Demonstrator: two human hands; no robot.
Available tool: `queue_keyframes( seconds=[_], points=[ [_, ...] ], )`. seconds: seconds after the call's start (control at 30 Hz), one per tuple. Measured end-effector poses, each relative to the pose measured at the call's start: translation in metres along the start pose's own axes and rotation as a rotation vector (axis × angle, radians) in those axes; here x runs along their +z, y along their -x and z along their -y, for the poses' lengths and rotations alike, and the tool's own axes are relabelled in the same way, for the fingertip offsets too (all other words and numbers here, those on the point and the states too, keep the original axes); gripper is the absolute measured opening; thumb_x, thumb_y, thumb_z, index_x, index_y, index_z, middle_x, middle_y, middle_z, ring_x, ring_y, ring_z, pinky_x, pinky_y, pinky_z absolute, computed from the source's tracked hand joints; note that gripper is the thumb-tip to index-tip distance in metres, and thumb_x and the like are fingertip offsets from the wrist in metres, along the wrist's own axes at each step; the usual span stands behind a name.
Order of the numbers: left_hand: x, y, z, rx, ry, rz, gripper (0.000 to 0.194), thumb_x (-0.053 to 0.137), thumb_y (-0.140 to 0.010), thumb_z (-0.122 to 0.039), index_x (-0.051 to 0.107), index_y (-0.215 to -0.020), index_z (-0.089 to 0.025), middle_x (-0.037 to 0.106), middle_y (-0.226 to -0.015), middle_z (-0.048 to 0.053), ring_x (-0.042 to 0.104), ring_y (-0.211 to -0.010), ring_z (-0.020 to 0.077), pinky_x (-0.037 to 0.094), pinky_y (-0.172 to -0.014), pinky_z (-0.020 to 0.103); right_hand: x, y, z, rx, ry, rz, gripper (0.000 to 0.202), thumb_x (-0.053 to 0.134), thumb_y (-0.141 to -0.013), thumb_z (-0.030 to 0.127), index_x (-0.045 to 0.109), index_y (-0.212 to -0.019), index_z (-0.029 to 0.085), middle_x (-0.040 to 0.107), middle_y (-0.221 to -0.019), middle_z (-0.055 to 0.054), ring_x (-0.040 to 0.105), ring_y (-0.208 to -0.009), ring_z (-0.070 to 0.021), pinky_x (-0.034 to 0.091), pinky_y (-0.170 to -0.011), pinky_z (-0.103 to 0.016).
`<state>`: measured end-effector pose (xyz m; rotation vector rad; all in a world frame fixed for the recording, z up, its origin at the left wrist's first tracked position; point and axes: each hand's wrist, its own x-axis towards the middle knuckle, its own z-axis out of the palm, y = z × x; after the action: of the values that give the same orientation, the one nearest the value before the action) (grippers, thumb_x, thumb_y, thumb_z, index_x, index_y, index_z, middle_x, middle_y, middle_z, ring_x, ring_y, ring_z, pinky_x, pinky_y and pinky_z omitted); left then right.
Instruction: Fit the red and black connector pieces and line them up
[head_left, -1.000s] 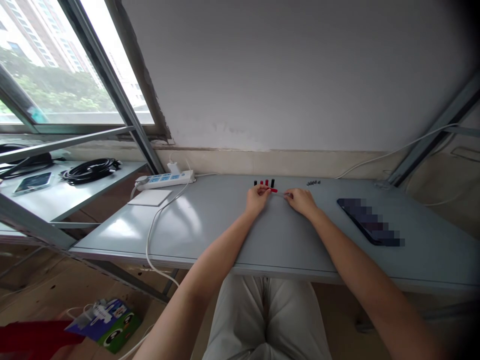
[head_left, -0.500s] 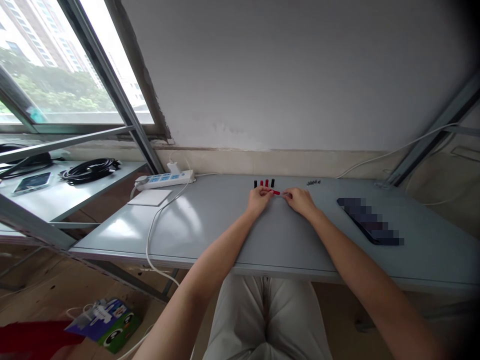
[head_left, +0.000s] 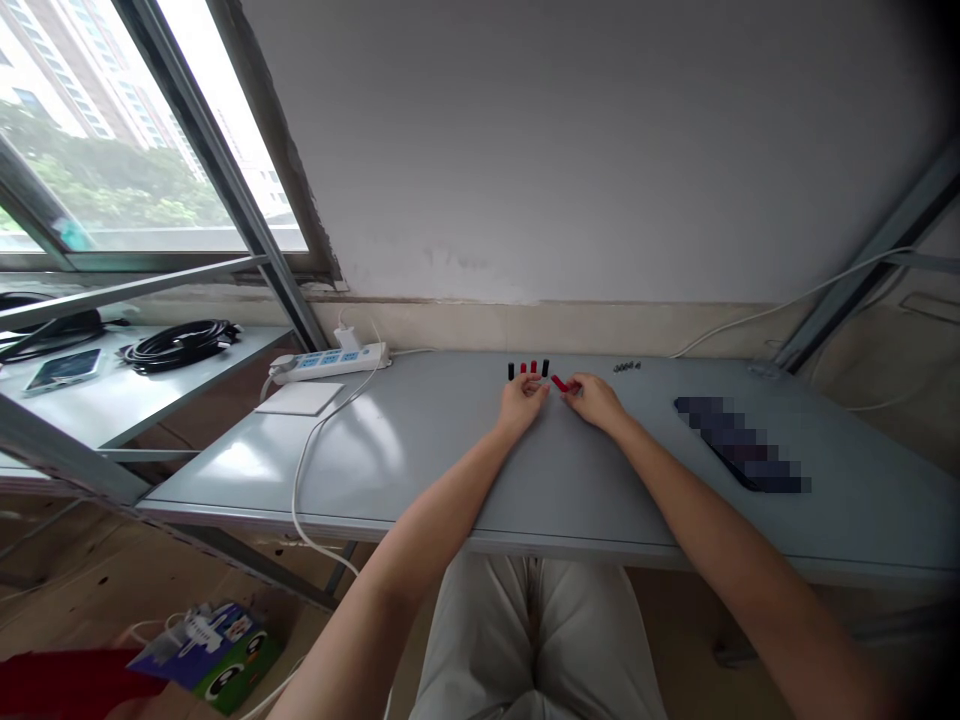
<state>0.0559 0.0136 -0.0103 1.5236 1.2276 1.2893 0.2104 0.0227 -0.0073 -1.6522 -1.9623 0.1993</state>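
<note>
A short red stick-like piece (head_left: 559,383) is pinched in the fingertips of my right hand (head_left: 596,400), tilted up and to the left. Beside it, my left hand (head_left: 523,402) rests over the desk with thumb and forefinger slightly apart, and nothing shows between them. Just behind the left fingers stand small cylinders: a black one (head_left: 511,371), a red one (head_left: 523,368), a second red one (head_left: 534,367) and another black one (head_left: 545,367). To the right lies a row of tiny dark metal parts (head_left: 627,367), too small to name.
The grey desk (head_left: 435,450) meets the wall at the back. On its left are a power strip (head_left: 330,361), a flat white box (head_left: 300,398) and a white cable (head_left: 300,470) hanging over the front edge. A dark, pixelated phone-like slab (head_left: 739,445) lies at right.
The red piece has passed from my left fingers to my right fingers and now tilts differently. My left fingers have come away from it; both hands stay near the same spot.
</note>
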Motion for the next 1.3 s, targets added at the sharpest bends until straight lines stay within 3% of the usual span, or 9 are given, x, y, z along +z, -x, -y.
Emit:
queue_keyframes(
  seconds=[0.13,0.23,0.43,0.7,0.83,0.97,1.13,1.3],
  points=[
    [-0.003,-0.001,-0.003,-0.085,0.047,-0.035,0.015,0.053,-0.074,-0.021,0.058,-0.085,-0.012,0.064,-0.076,0.008,0.055,-0.062,0.0093,0.044,-0.062,0.023,0.006,-0.016,-0.012,0.223,-0.285,0.058,0.019,0.058,-0.067,0.029,0.059,-0.078,0.014,0.063,-0.076,-0.005,0.057,-0.067,-0.0139,0.040,-0.058,-0.022],
    [-0.005,-0.002,-0.004,-0.126,0.094,-0.060,0.011,0.051,-0.075,-0.019,0.057,-0.081,-0.012,0.063,-0.073,0.007,0.054,-0.061,0.0088,0.044,-0.060,0.022,0.011,-0.028,-0.015,0.267,-0.357,0.071,0.018,0.060,-0.065,0.027,0.059,-0.076,0.013,0.064,-0.076,-0.006,0.057,-0.066,-0.0135,0.040,-0.057,-0.022],
    [-0.005,-0.006,0.001,-0.115,0.128,-0.083,0.009,0.050,-0.075,-0.018,0.057,-0.077,-0.012,0.061,-0.069,0.007,0.054,-0.061,0.0100,0.044,-0.059,0.023,0.023,-0.047,-0.014,0.198,-0.150,0.043,0.015,0.059,-0.065,0.027,0.061,-0.075,0.015,0.065,-0.076,-0.006,0.058,-0.070,-0.0157,0.041,-0.063,-0.025],
    [-0.005,-0.008,0.005,-0.090,0.069,-0.066,0.012,0.049,-0.076,-0.020,0.057,-0.077,-0.012,0.063,-0.070,0.007,0.057,-0.065,0.0110,0.044,-0.061,0.023,0.035,-0.054,-0.008,0.233,-0.016,0.046,0.023,0.056,-0.068,0.032,0.063,-0.084,0.017,0.065,-0.086,-0.008,0.059,-0.082,-0.0192,0.042,-0.070,-0.029],
    [-0.006,-0.009,0.007,-0.027,-0.103,-0.054,0.015,0.047,-0.076,-0.021,0.058,-0.080,-0.012,0.064,-0.074,0.008,0.058,-0.068,0.0119,0.045,-0.067,0.026,0.033,-0.050,-0.007,0.226,0.035,0.077,0.029,0.053,-0.071,0.036,0.062,-0.091,0.018,0.064,-0.092,-0.009,0.057,-0.088,-0.0211,0.042,-0.074,-0.031],
    [-0.007,-0.003,0.010,0.145,-0.467,-0.003,0.018,0.048,-0.074,-0.020,0.060,-0.086,-0.014,0.064,-0.084,0.009,0.057,-0.078,0.0158,0.044,-0.075,0.029,0.019,-0.032,-0.002,0.141,0.234,0.060,0.037,0.051,-0.073,0.040,0.060,-0.101,0.017,0.057,-0.107,-0.013,0.049,-0.102,-0.0280,0.039,-0.081,-0.040],
    [-0.006,0.006,0.013,0.346,-0.774,0.184,0.030,0.041,-0.079,-0.022,0.055,-0.104,-0.013,0.058,-0.107,0.010,0.051,-0.101,0.0190,0.039,-0.088,0.031,0.006,0.000,-0.002,-0.073,0.273,0.106,0.044,0.045,-0.077,0.042,0.052,-0.113,0.018,0.050,-0.117,-0.012,0.043,-0.109,-0.0270,0.035,-0.088,-0.040],
    [-0.006,0.010,0.012,0.378,-0.910,0.367,0.042,0.031,-0.084,-0.025,0.043,-0.122,-0.011,0.042,-0.129,0.010,0.038,-0.118,0.0177,0.028,-0.100,0.031,0.012,0.012,-0.020,-0.176,0.232,0.224,0.056,0.033,-0.082,0.047,0.042,-0.124,0.012,0.040,-0.130,-0.014,0.034,-0.120,-0.0240,0.027,-0.098,-0.035]
  ],
)
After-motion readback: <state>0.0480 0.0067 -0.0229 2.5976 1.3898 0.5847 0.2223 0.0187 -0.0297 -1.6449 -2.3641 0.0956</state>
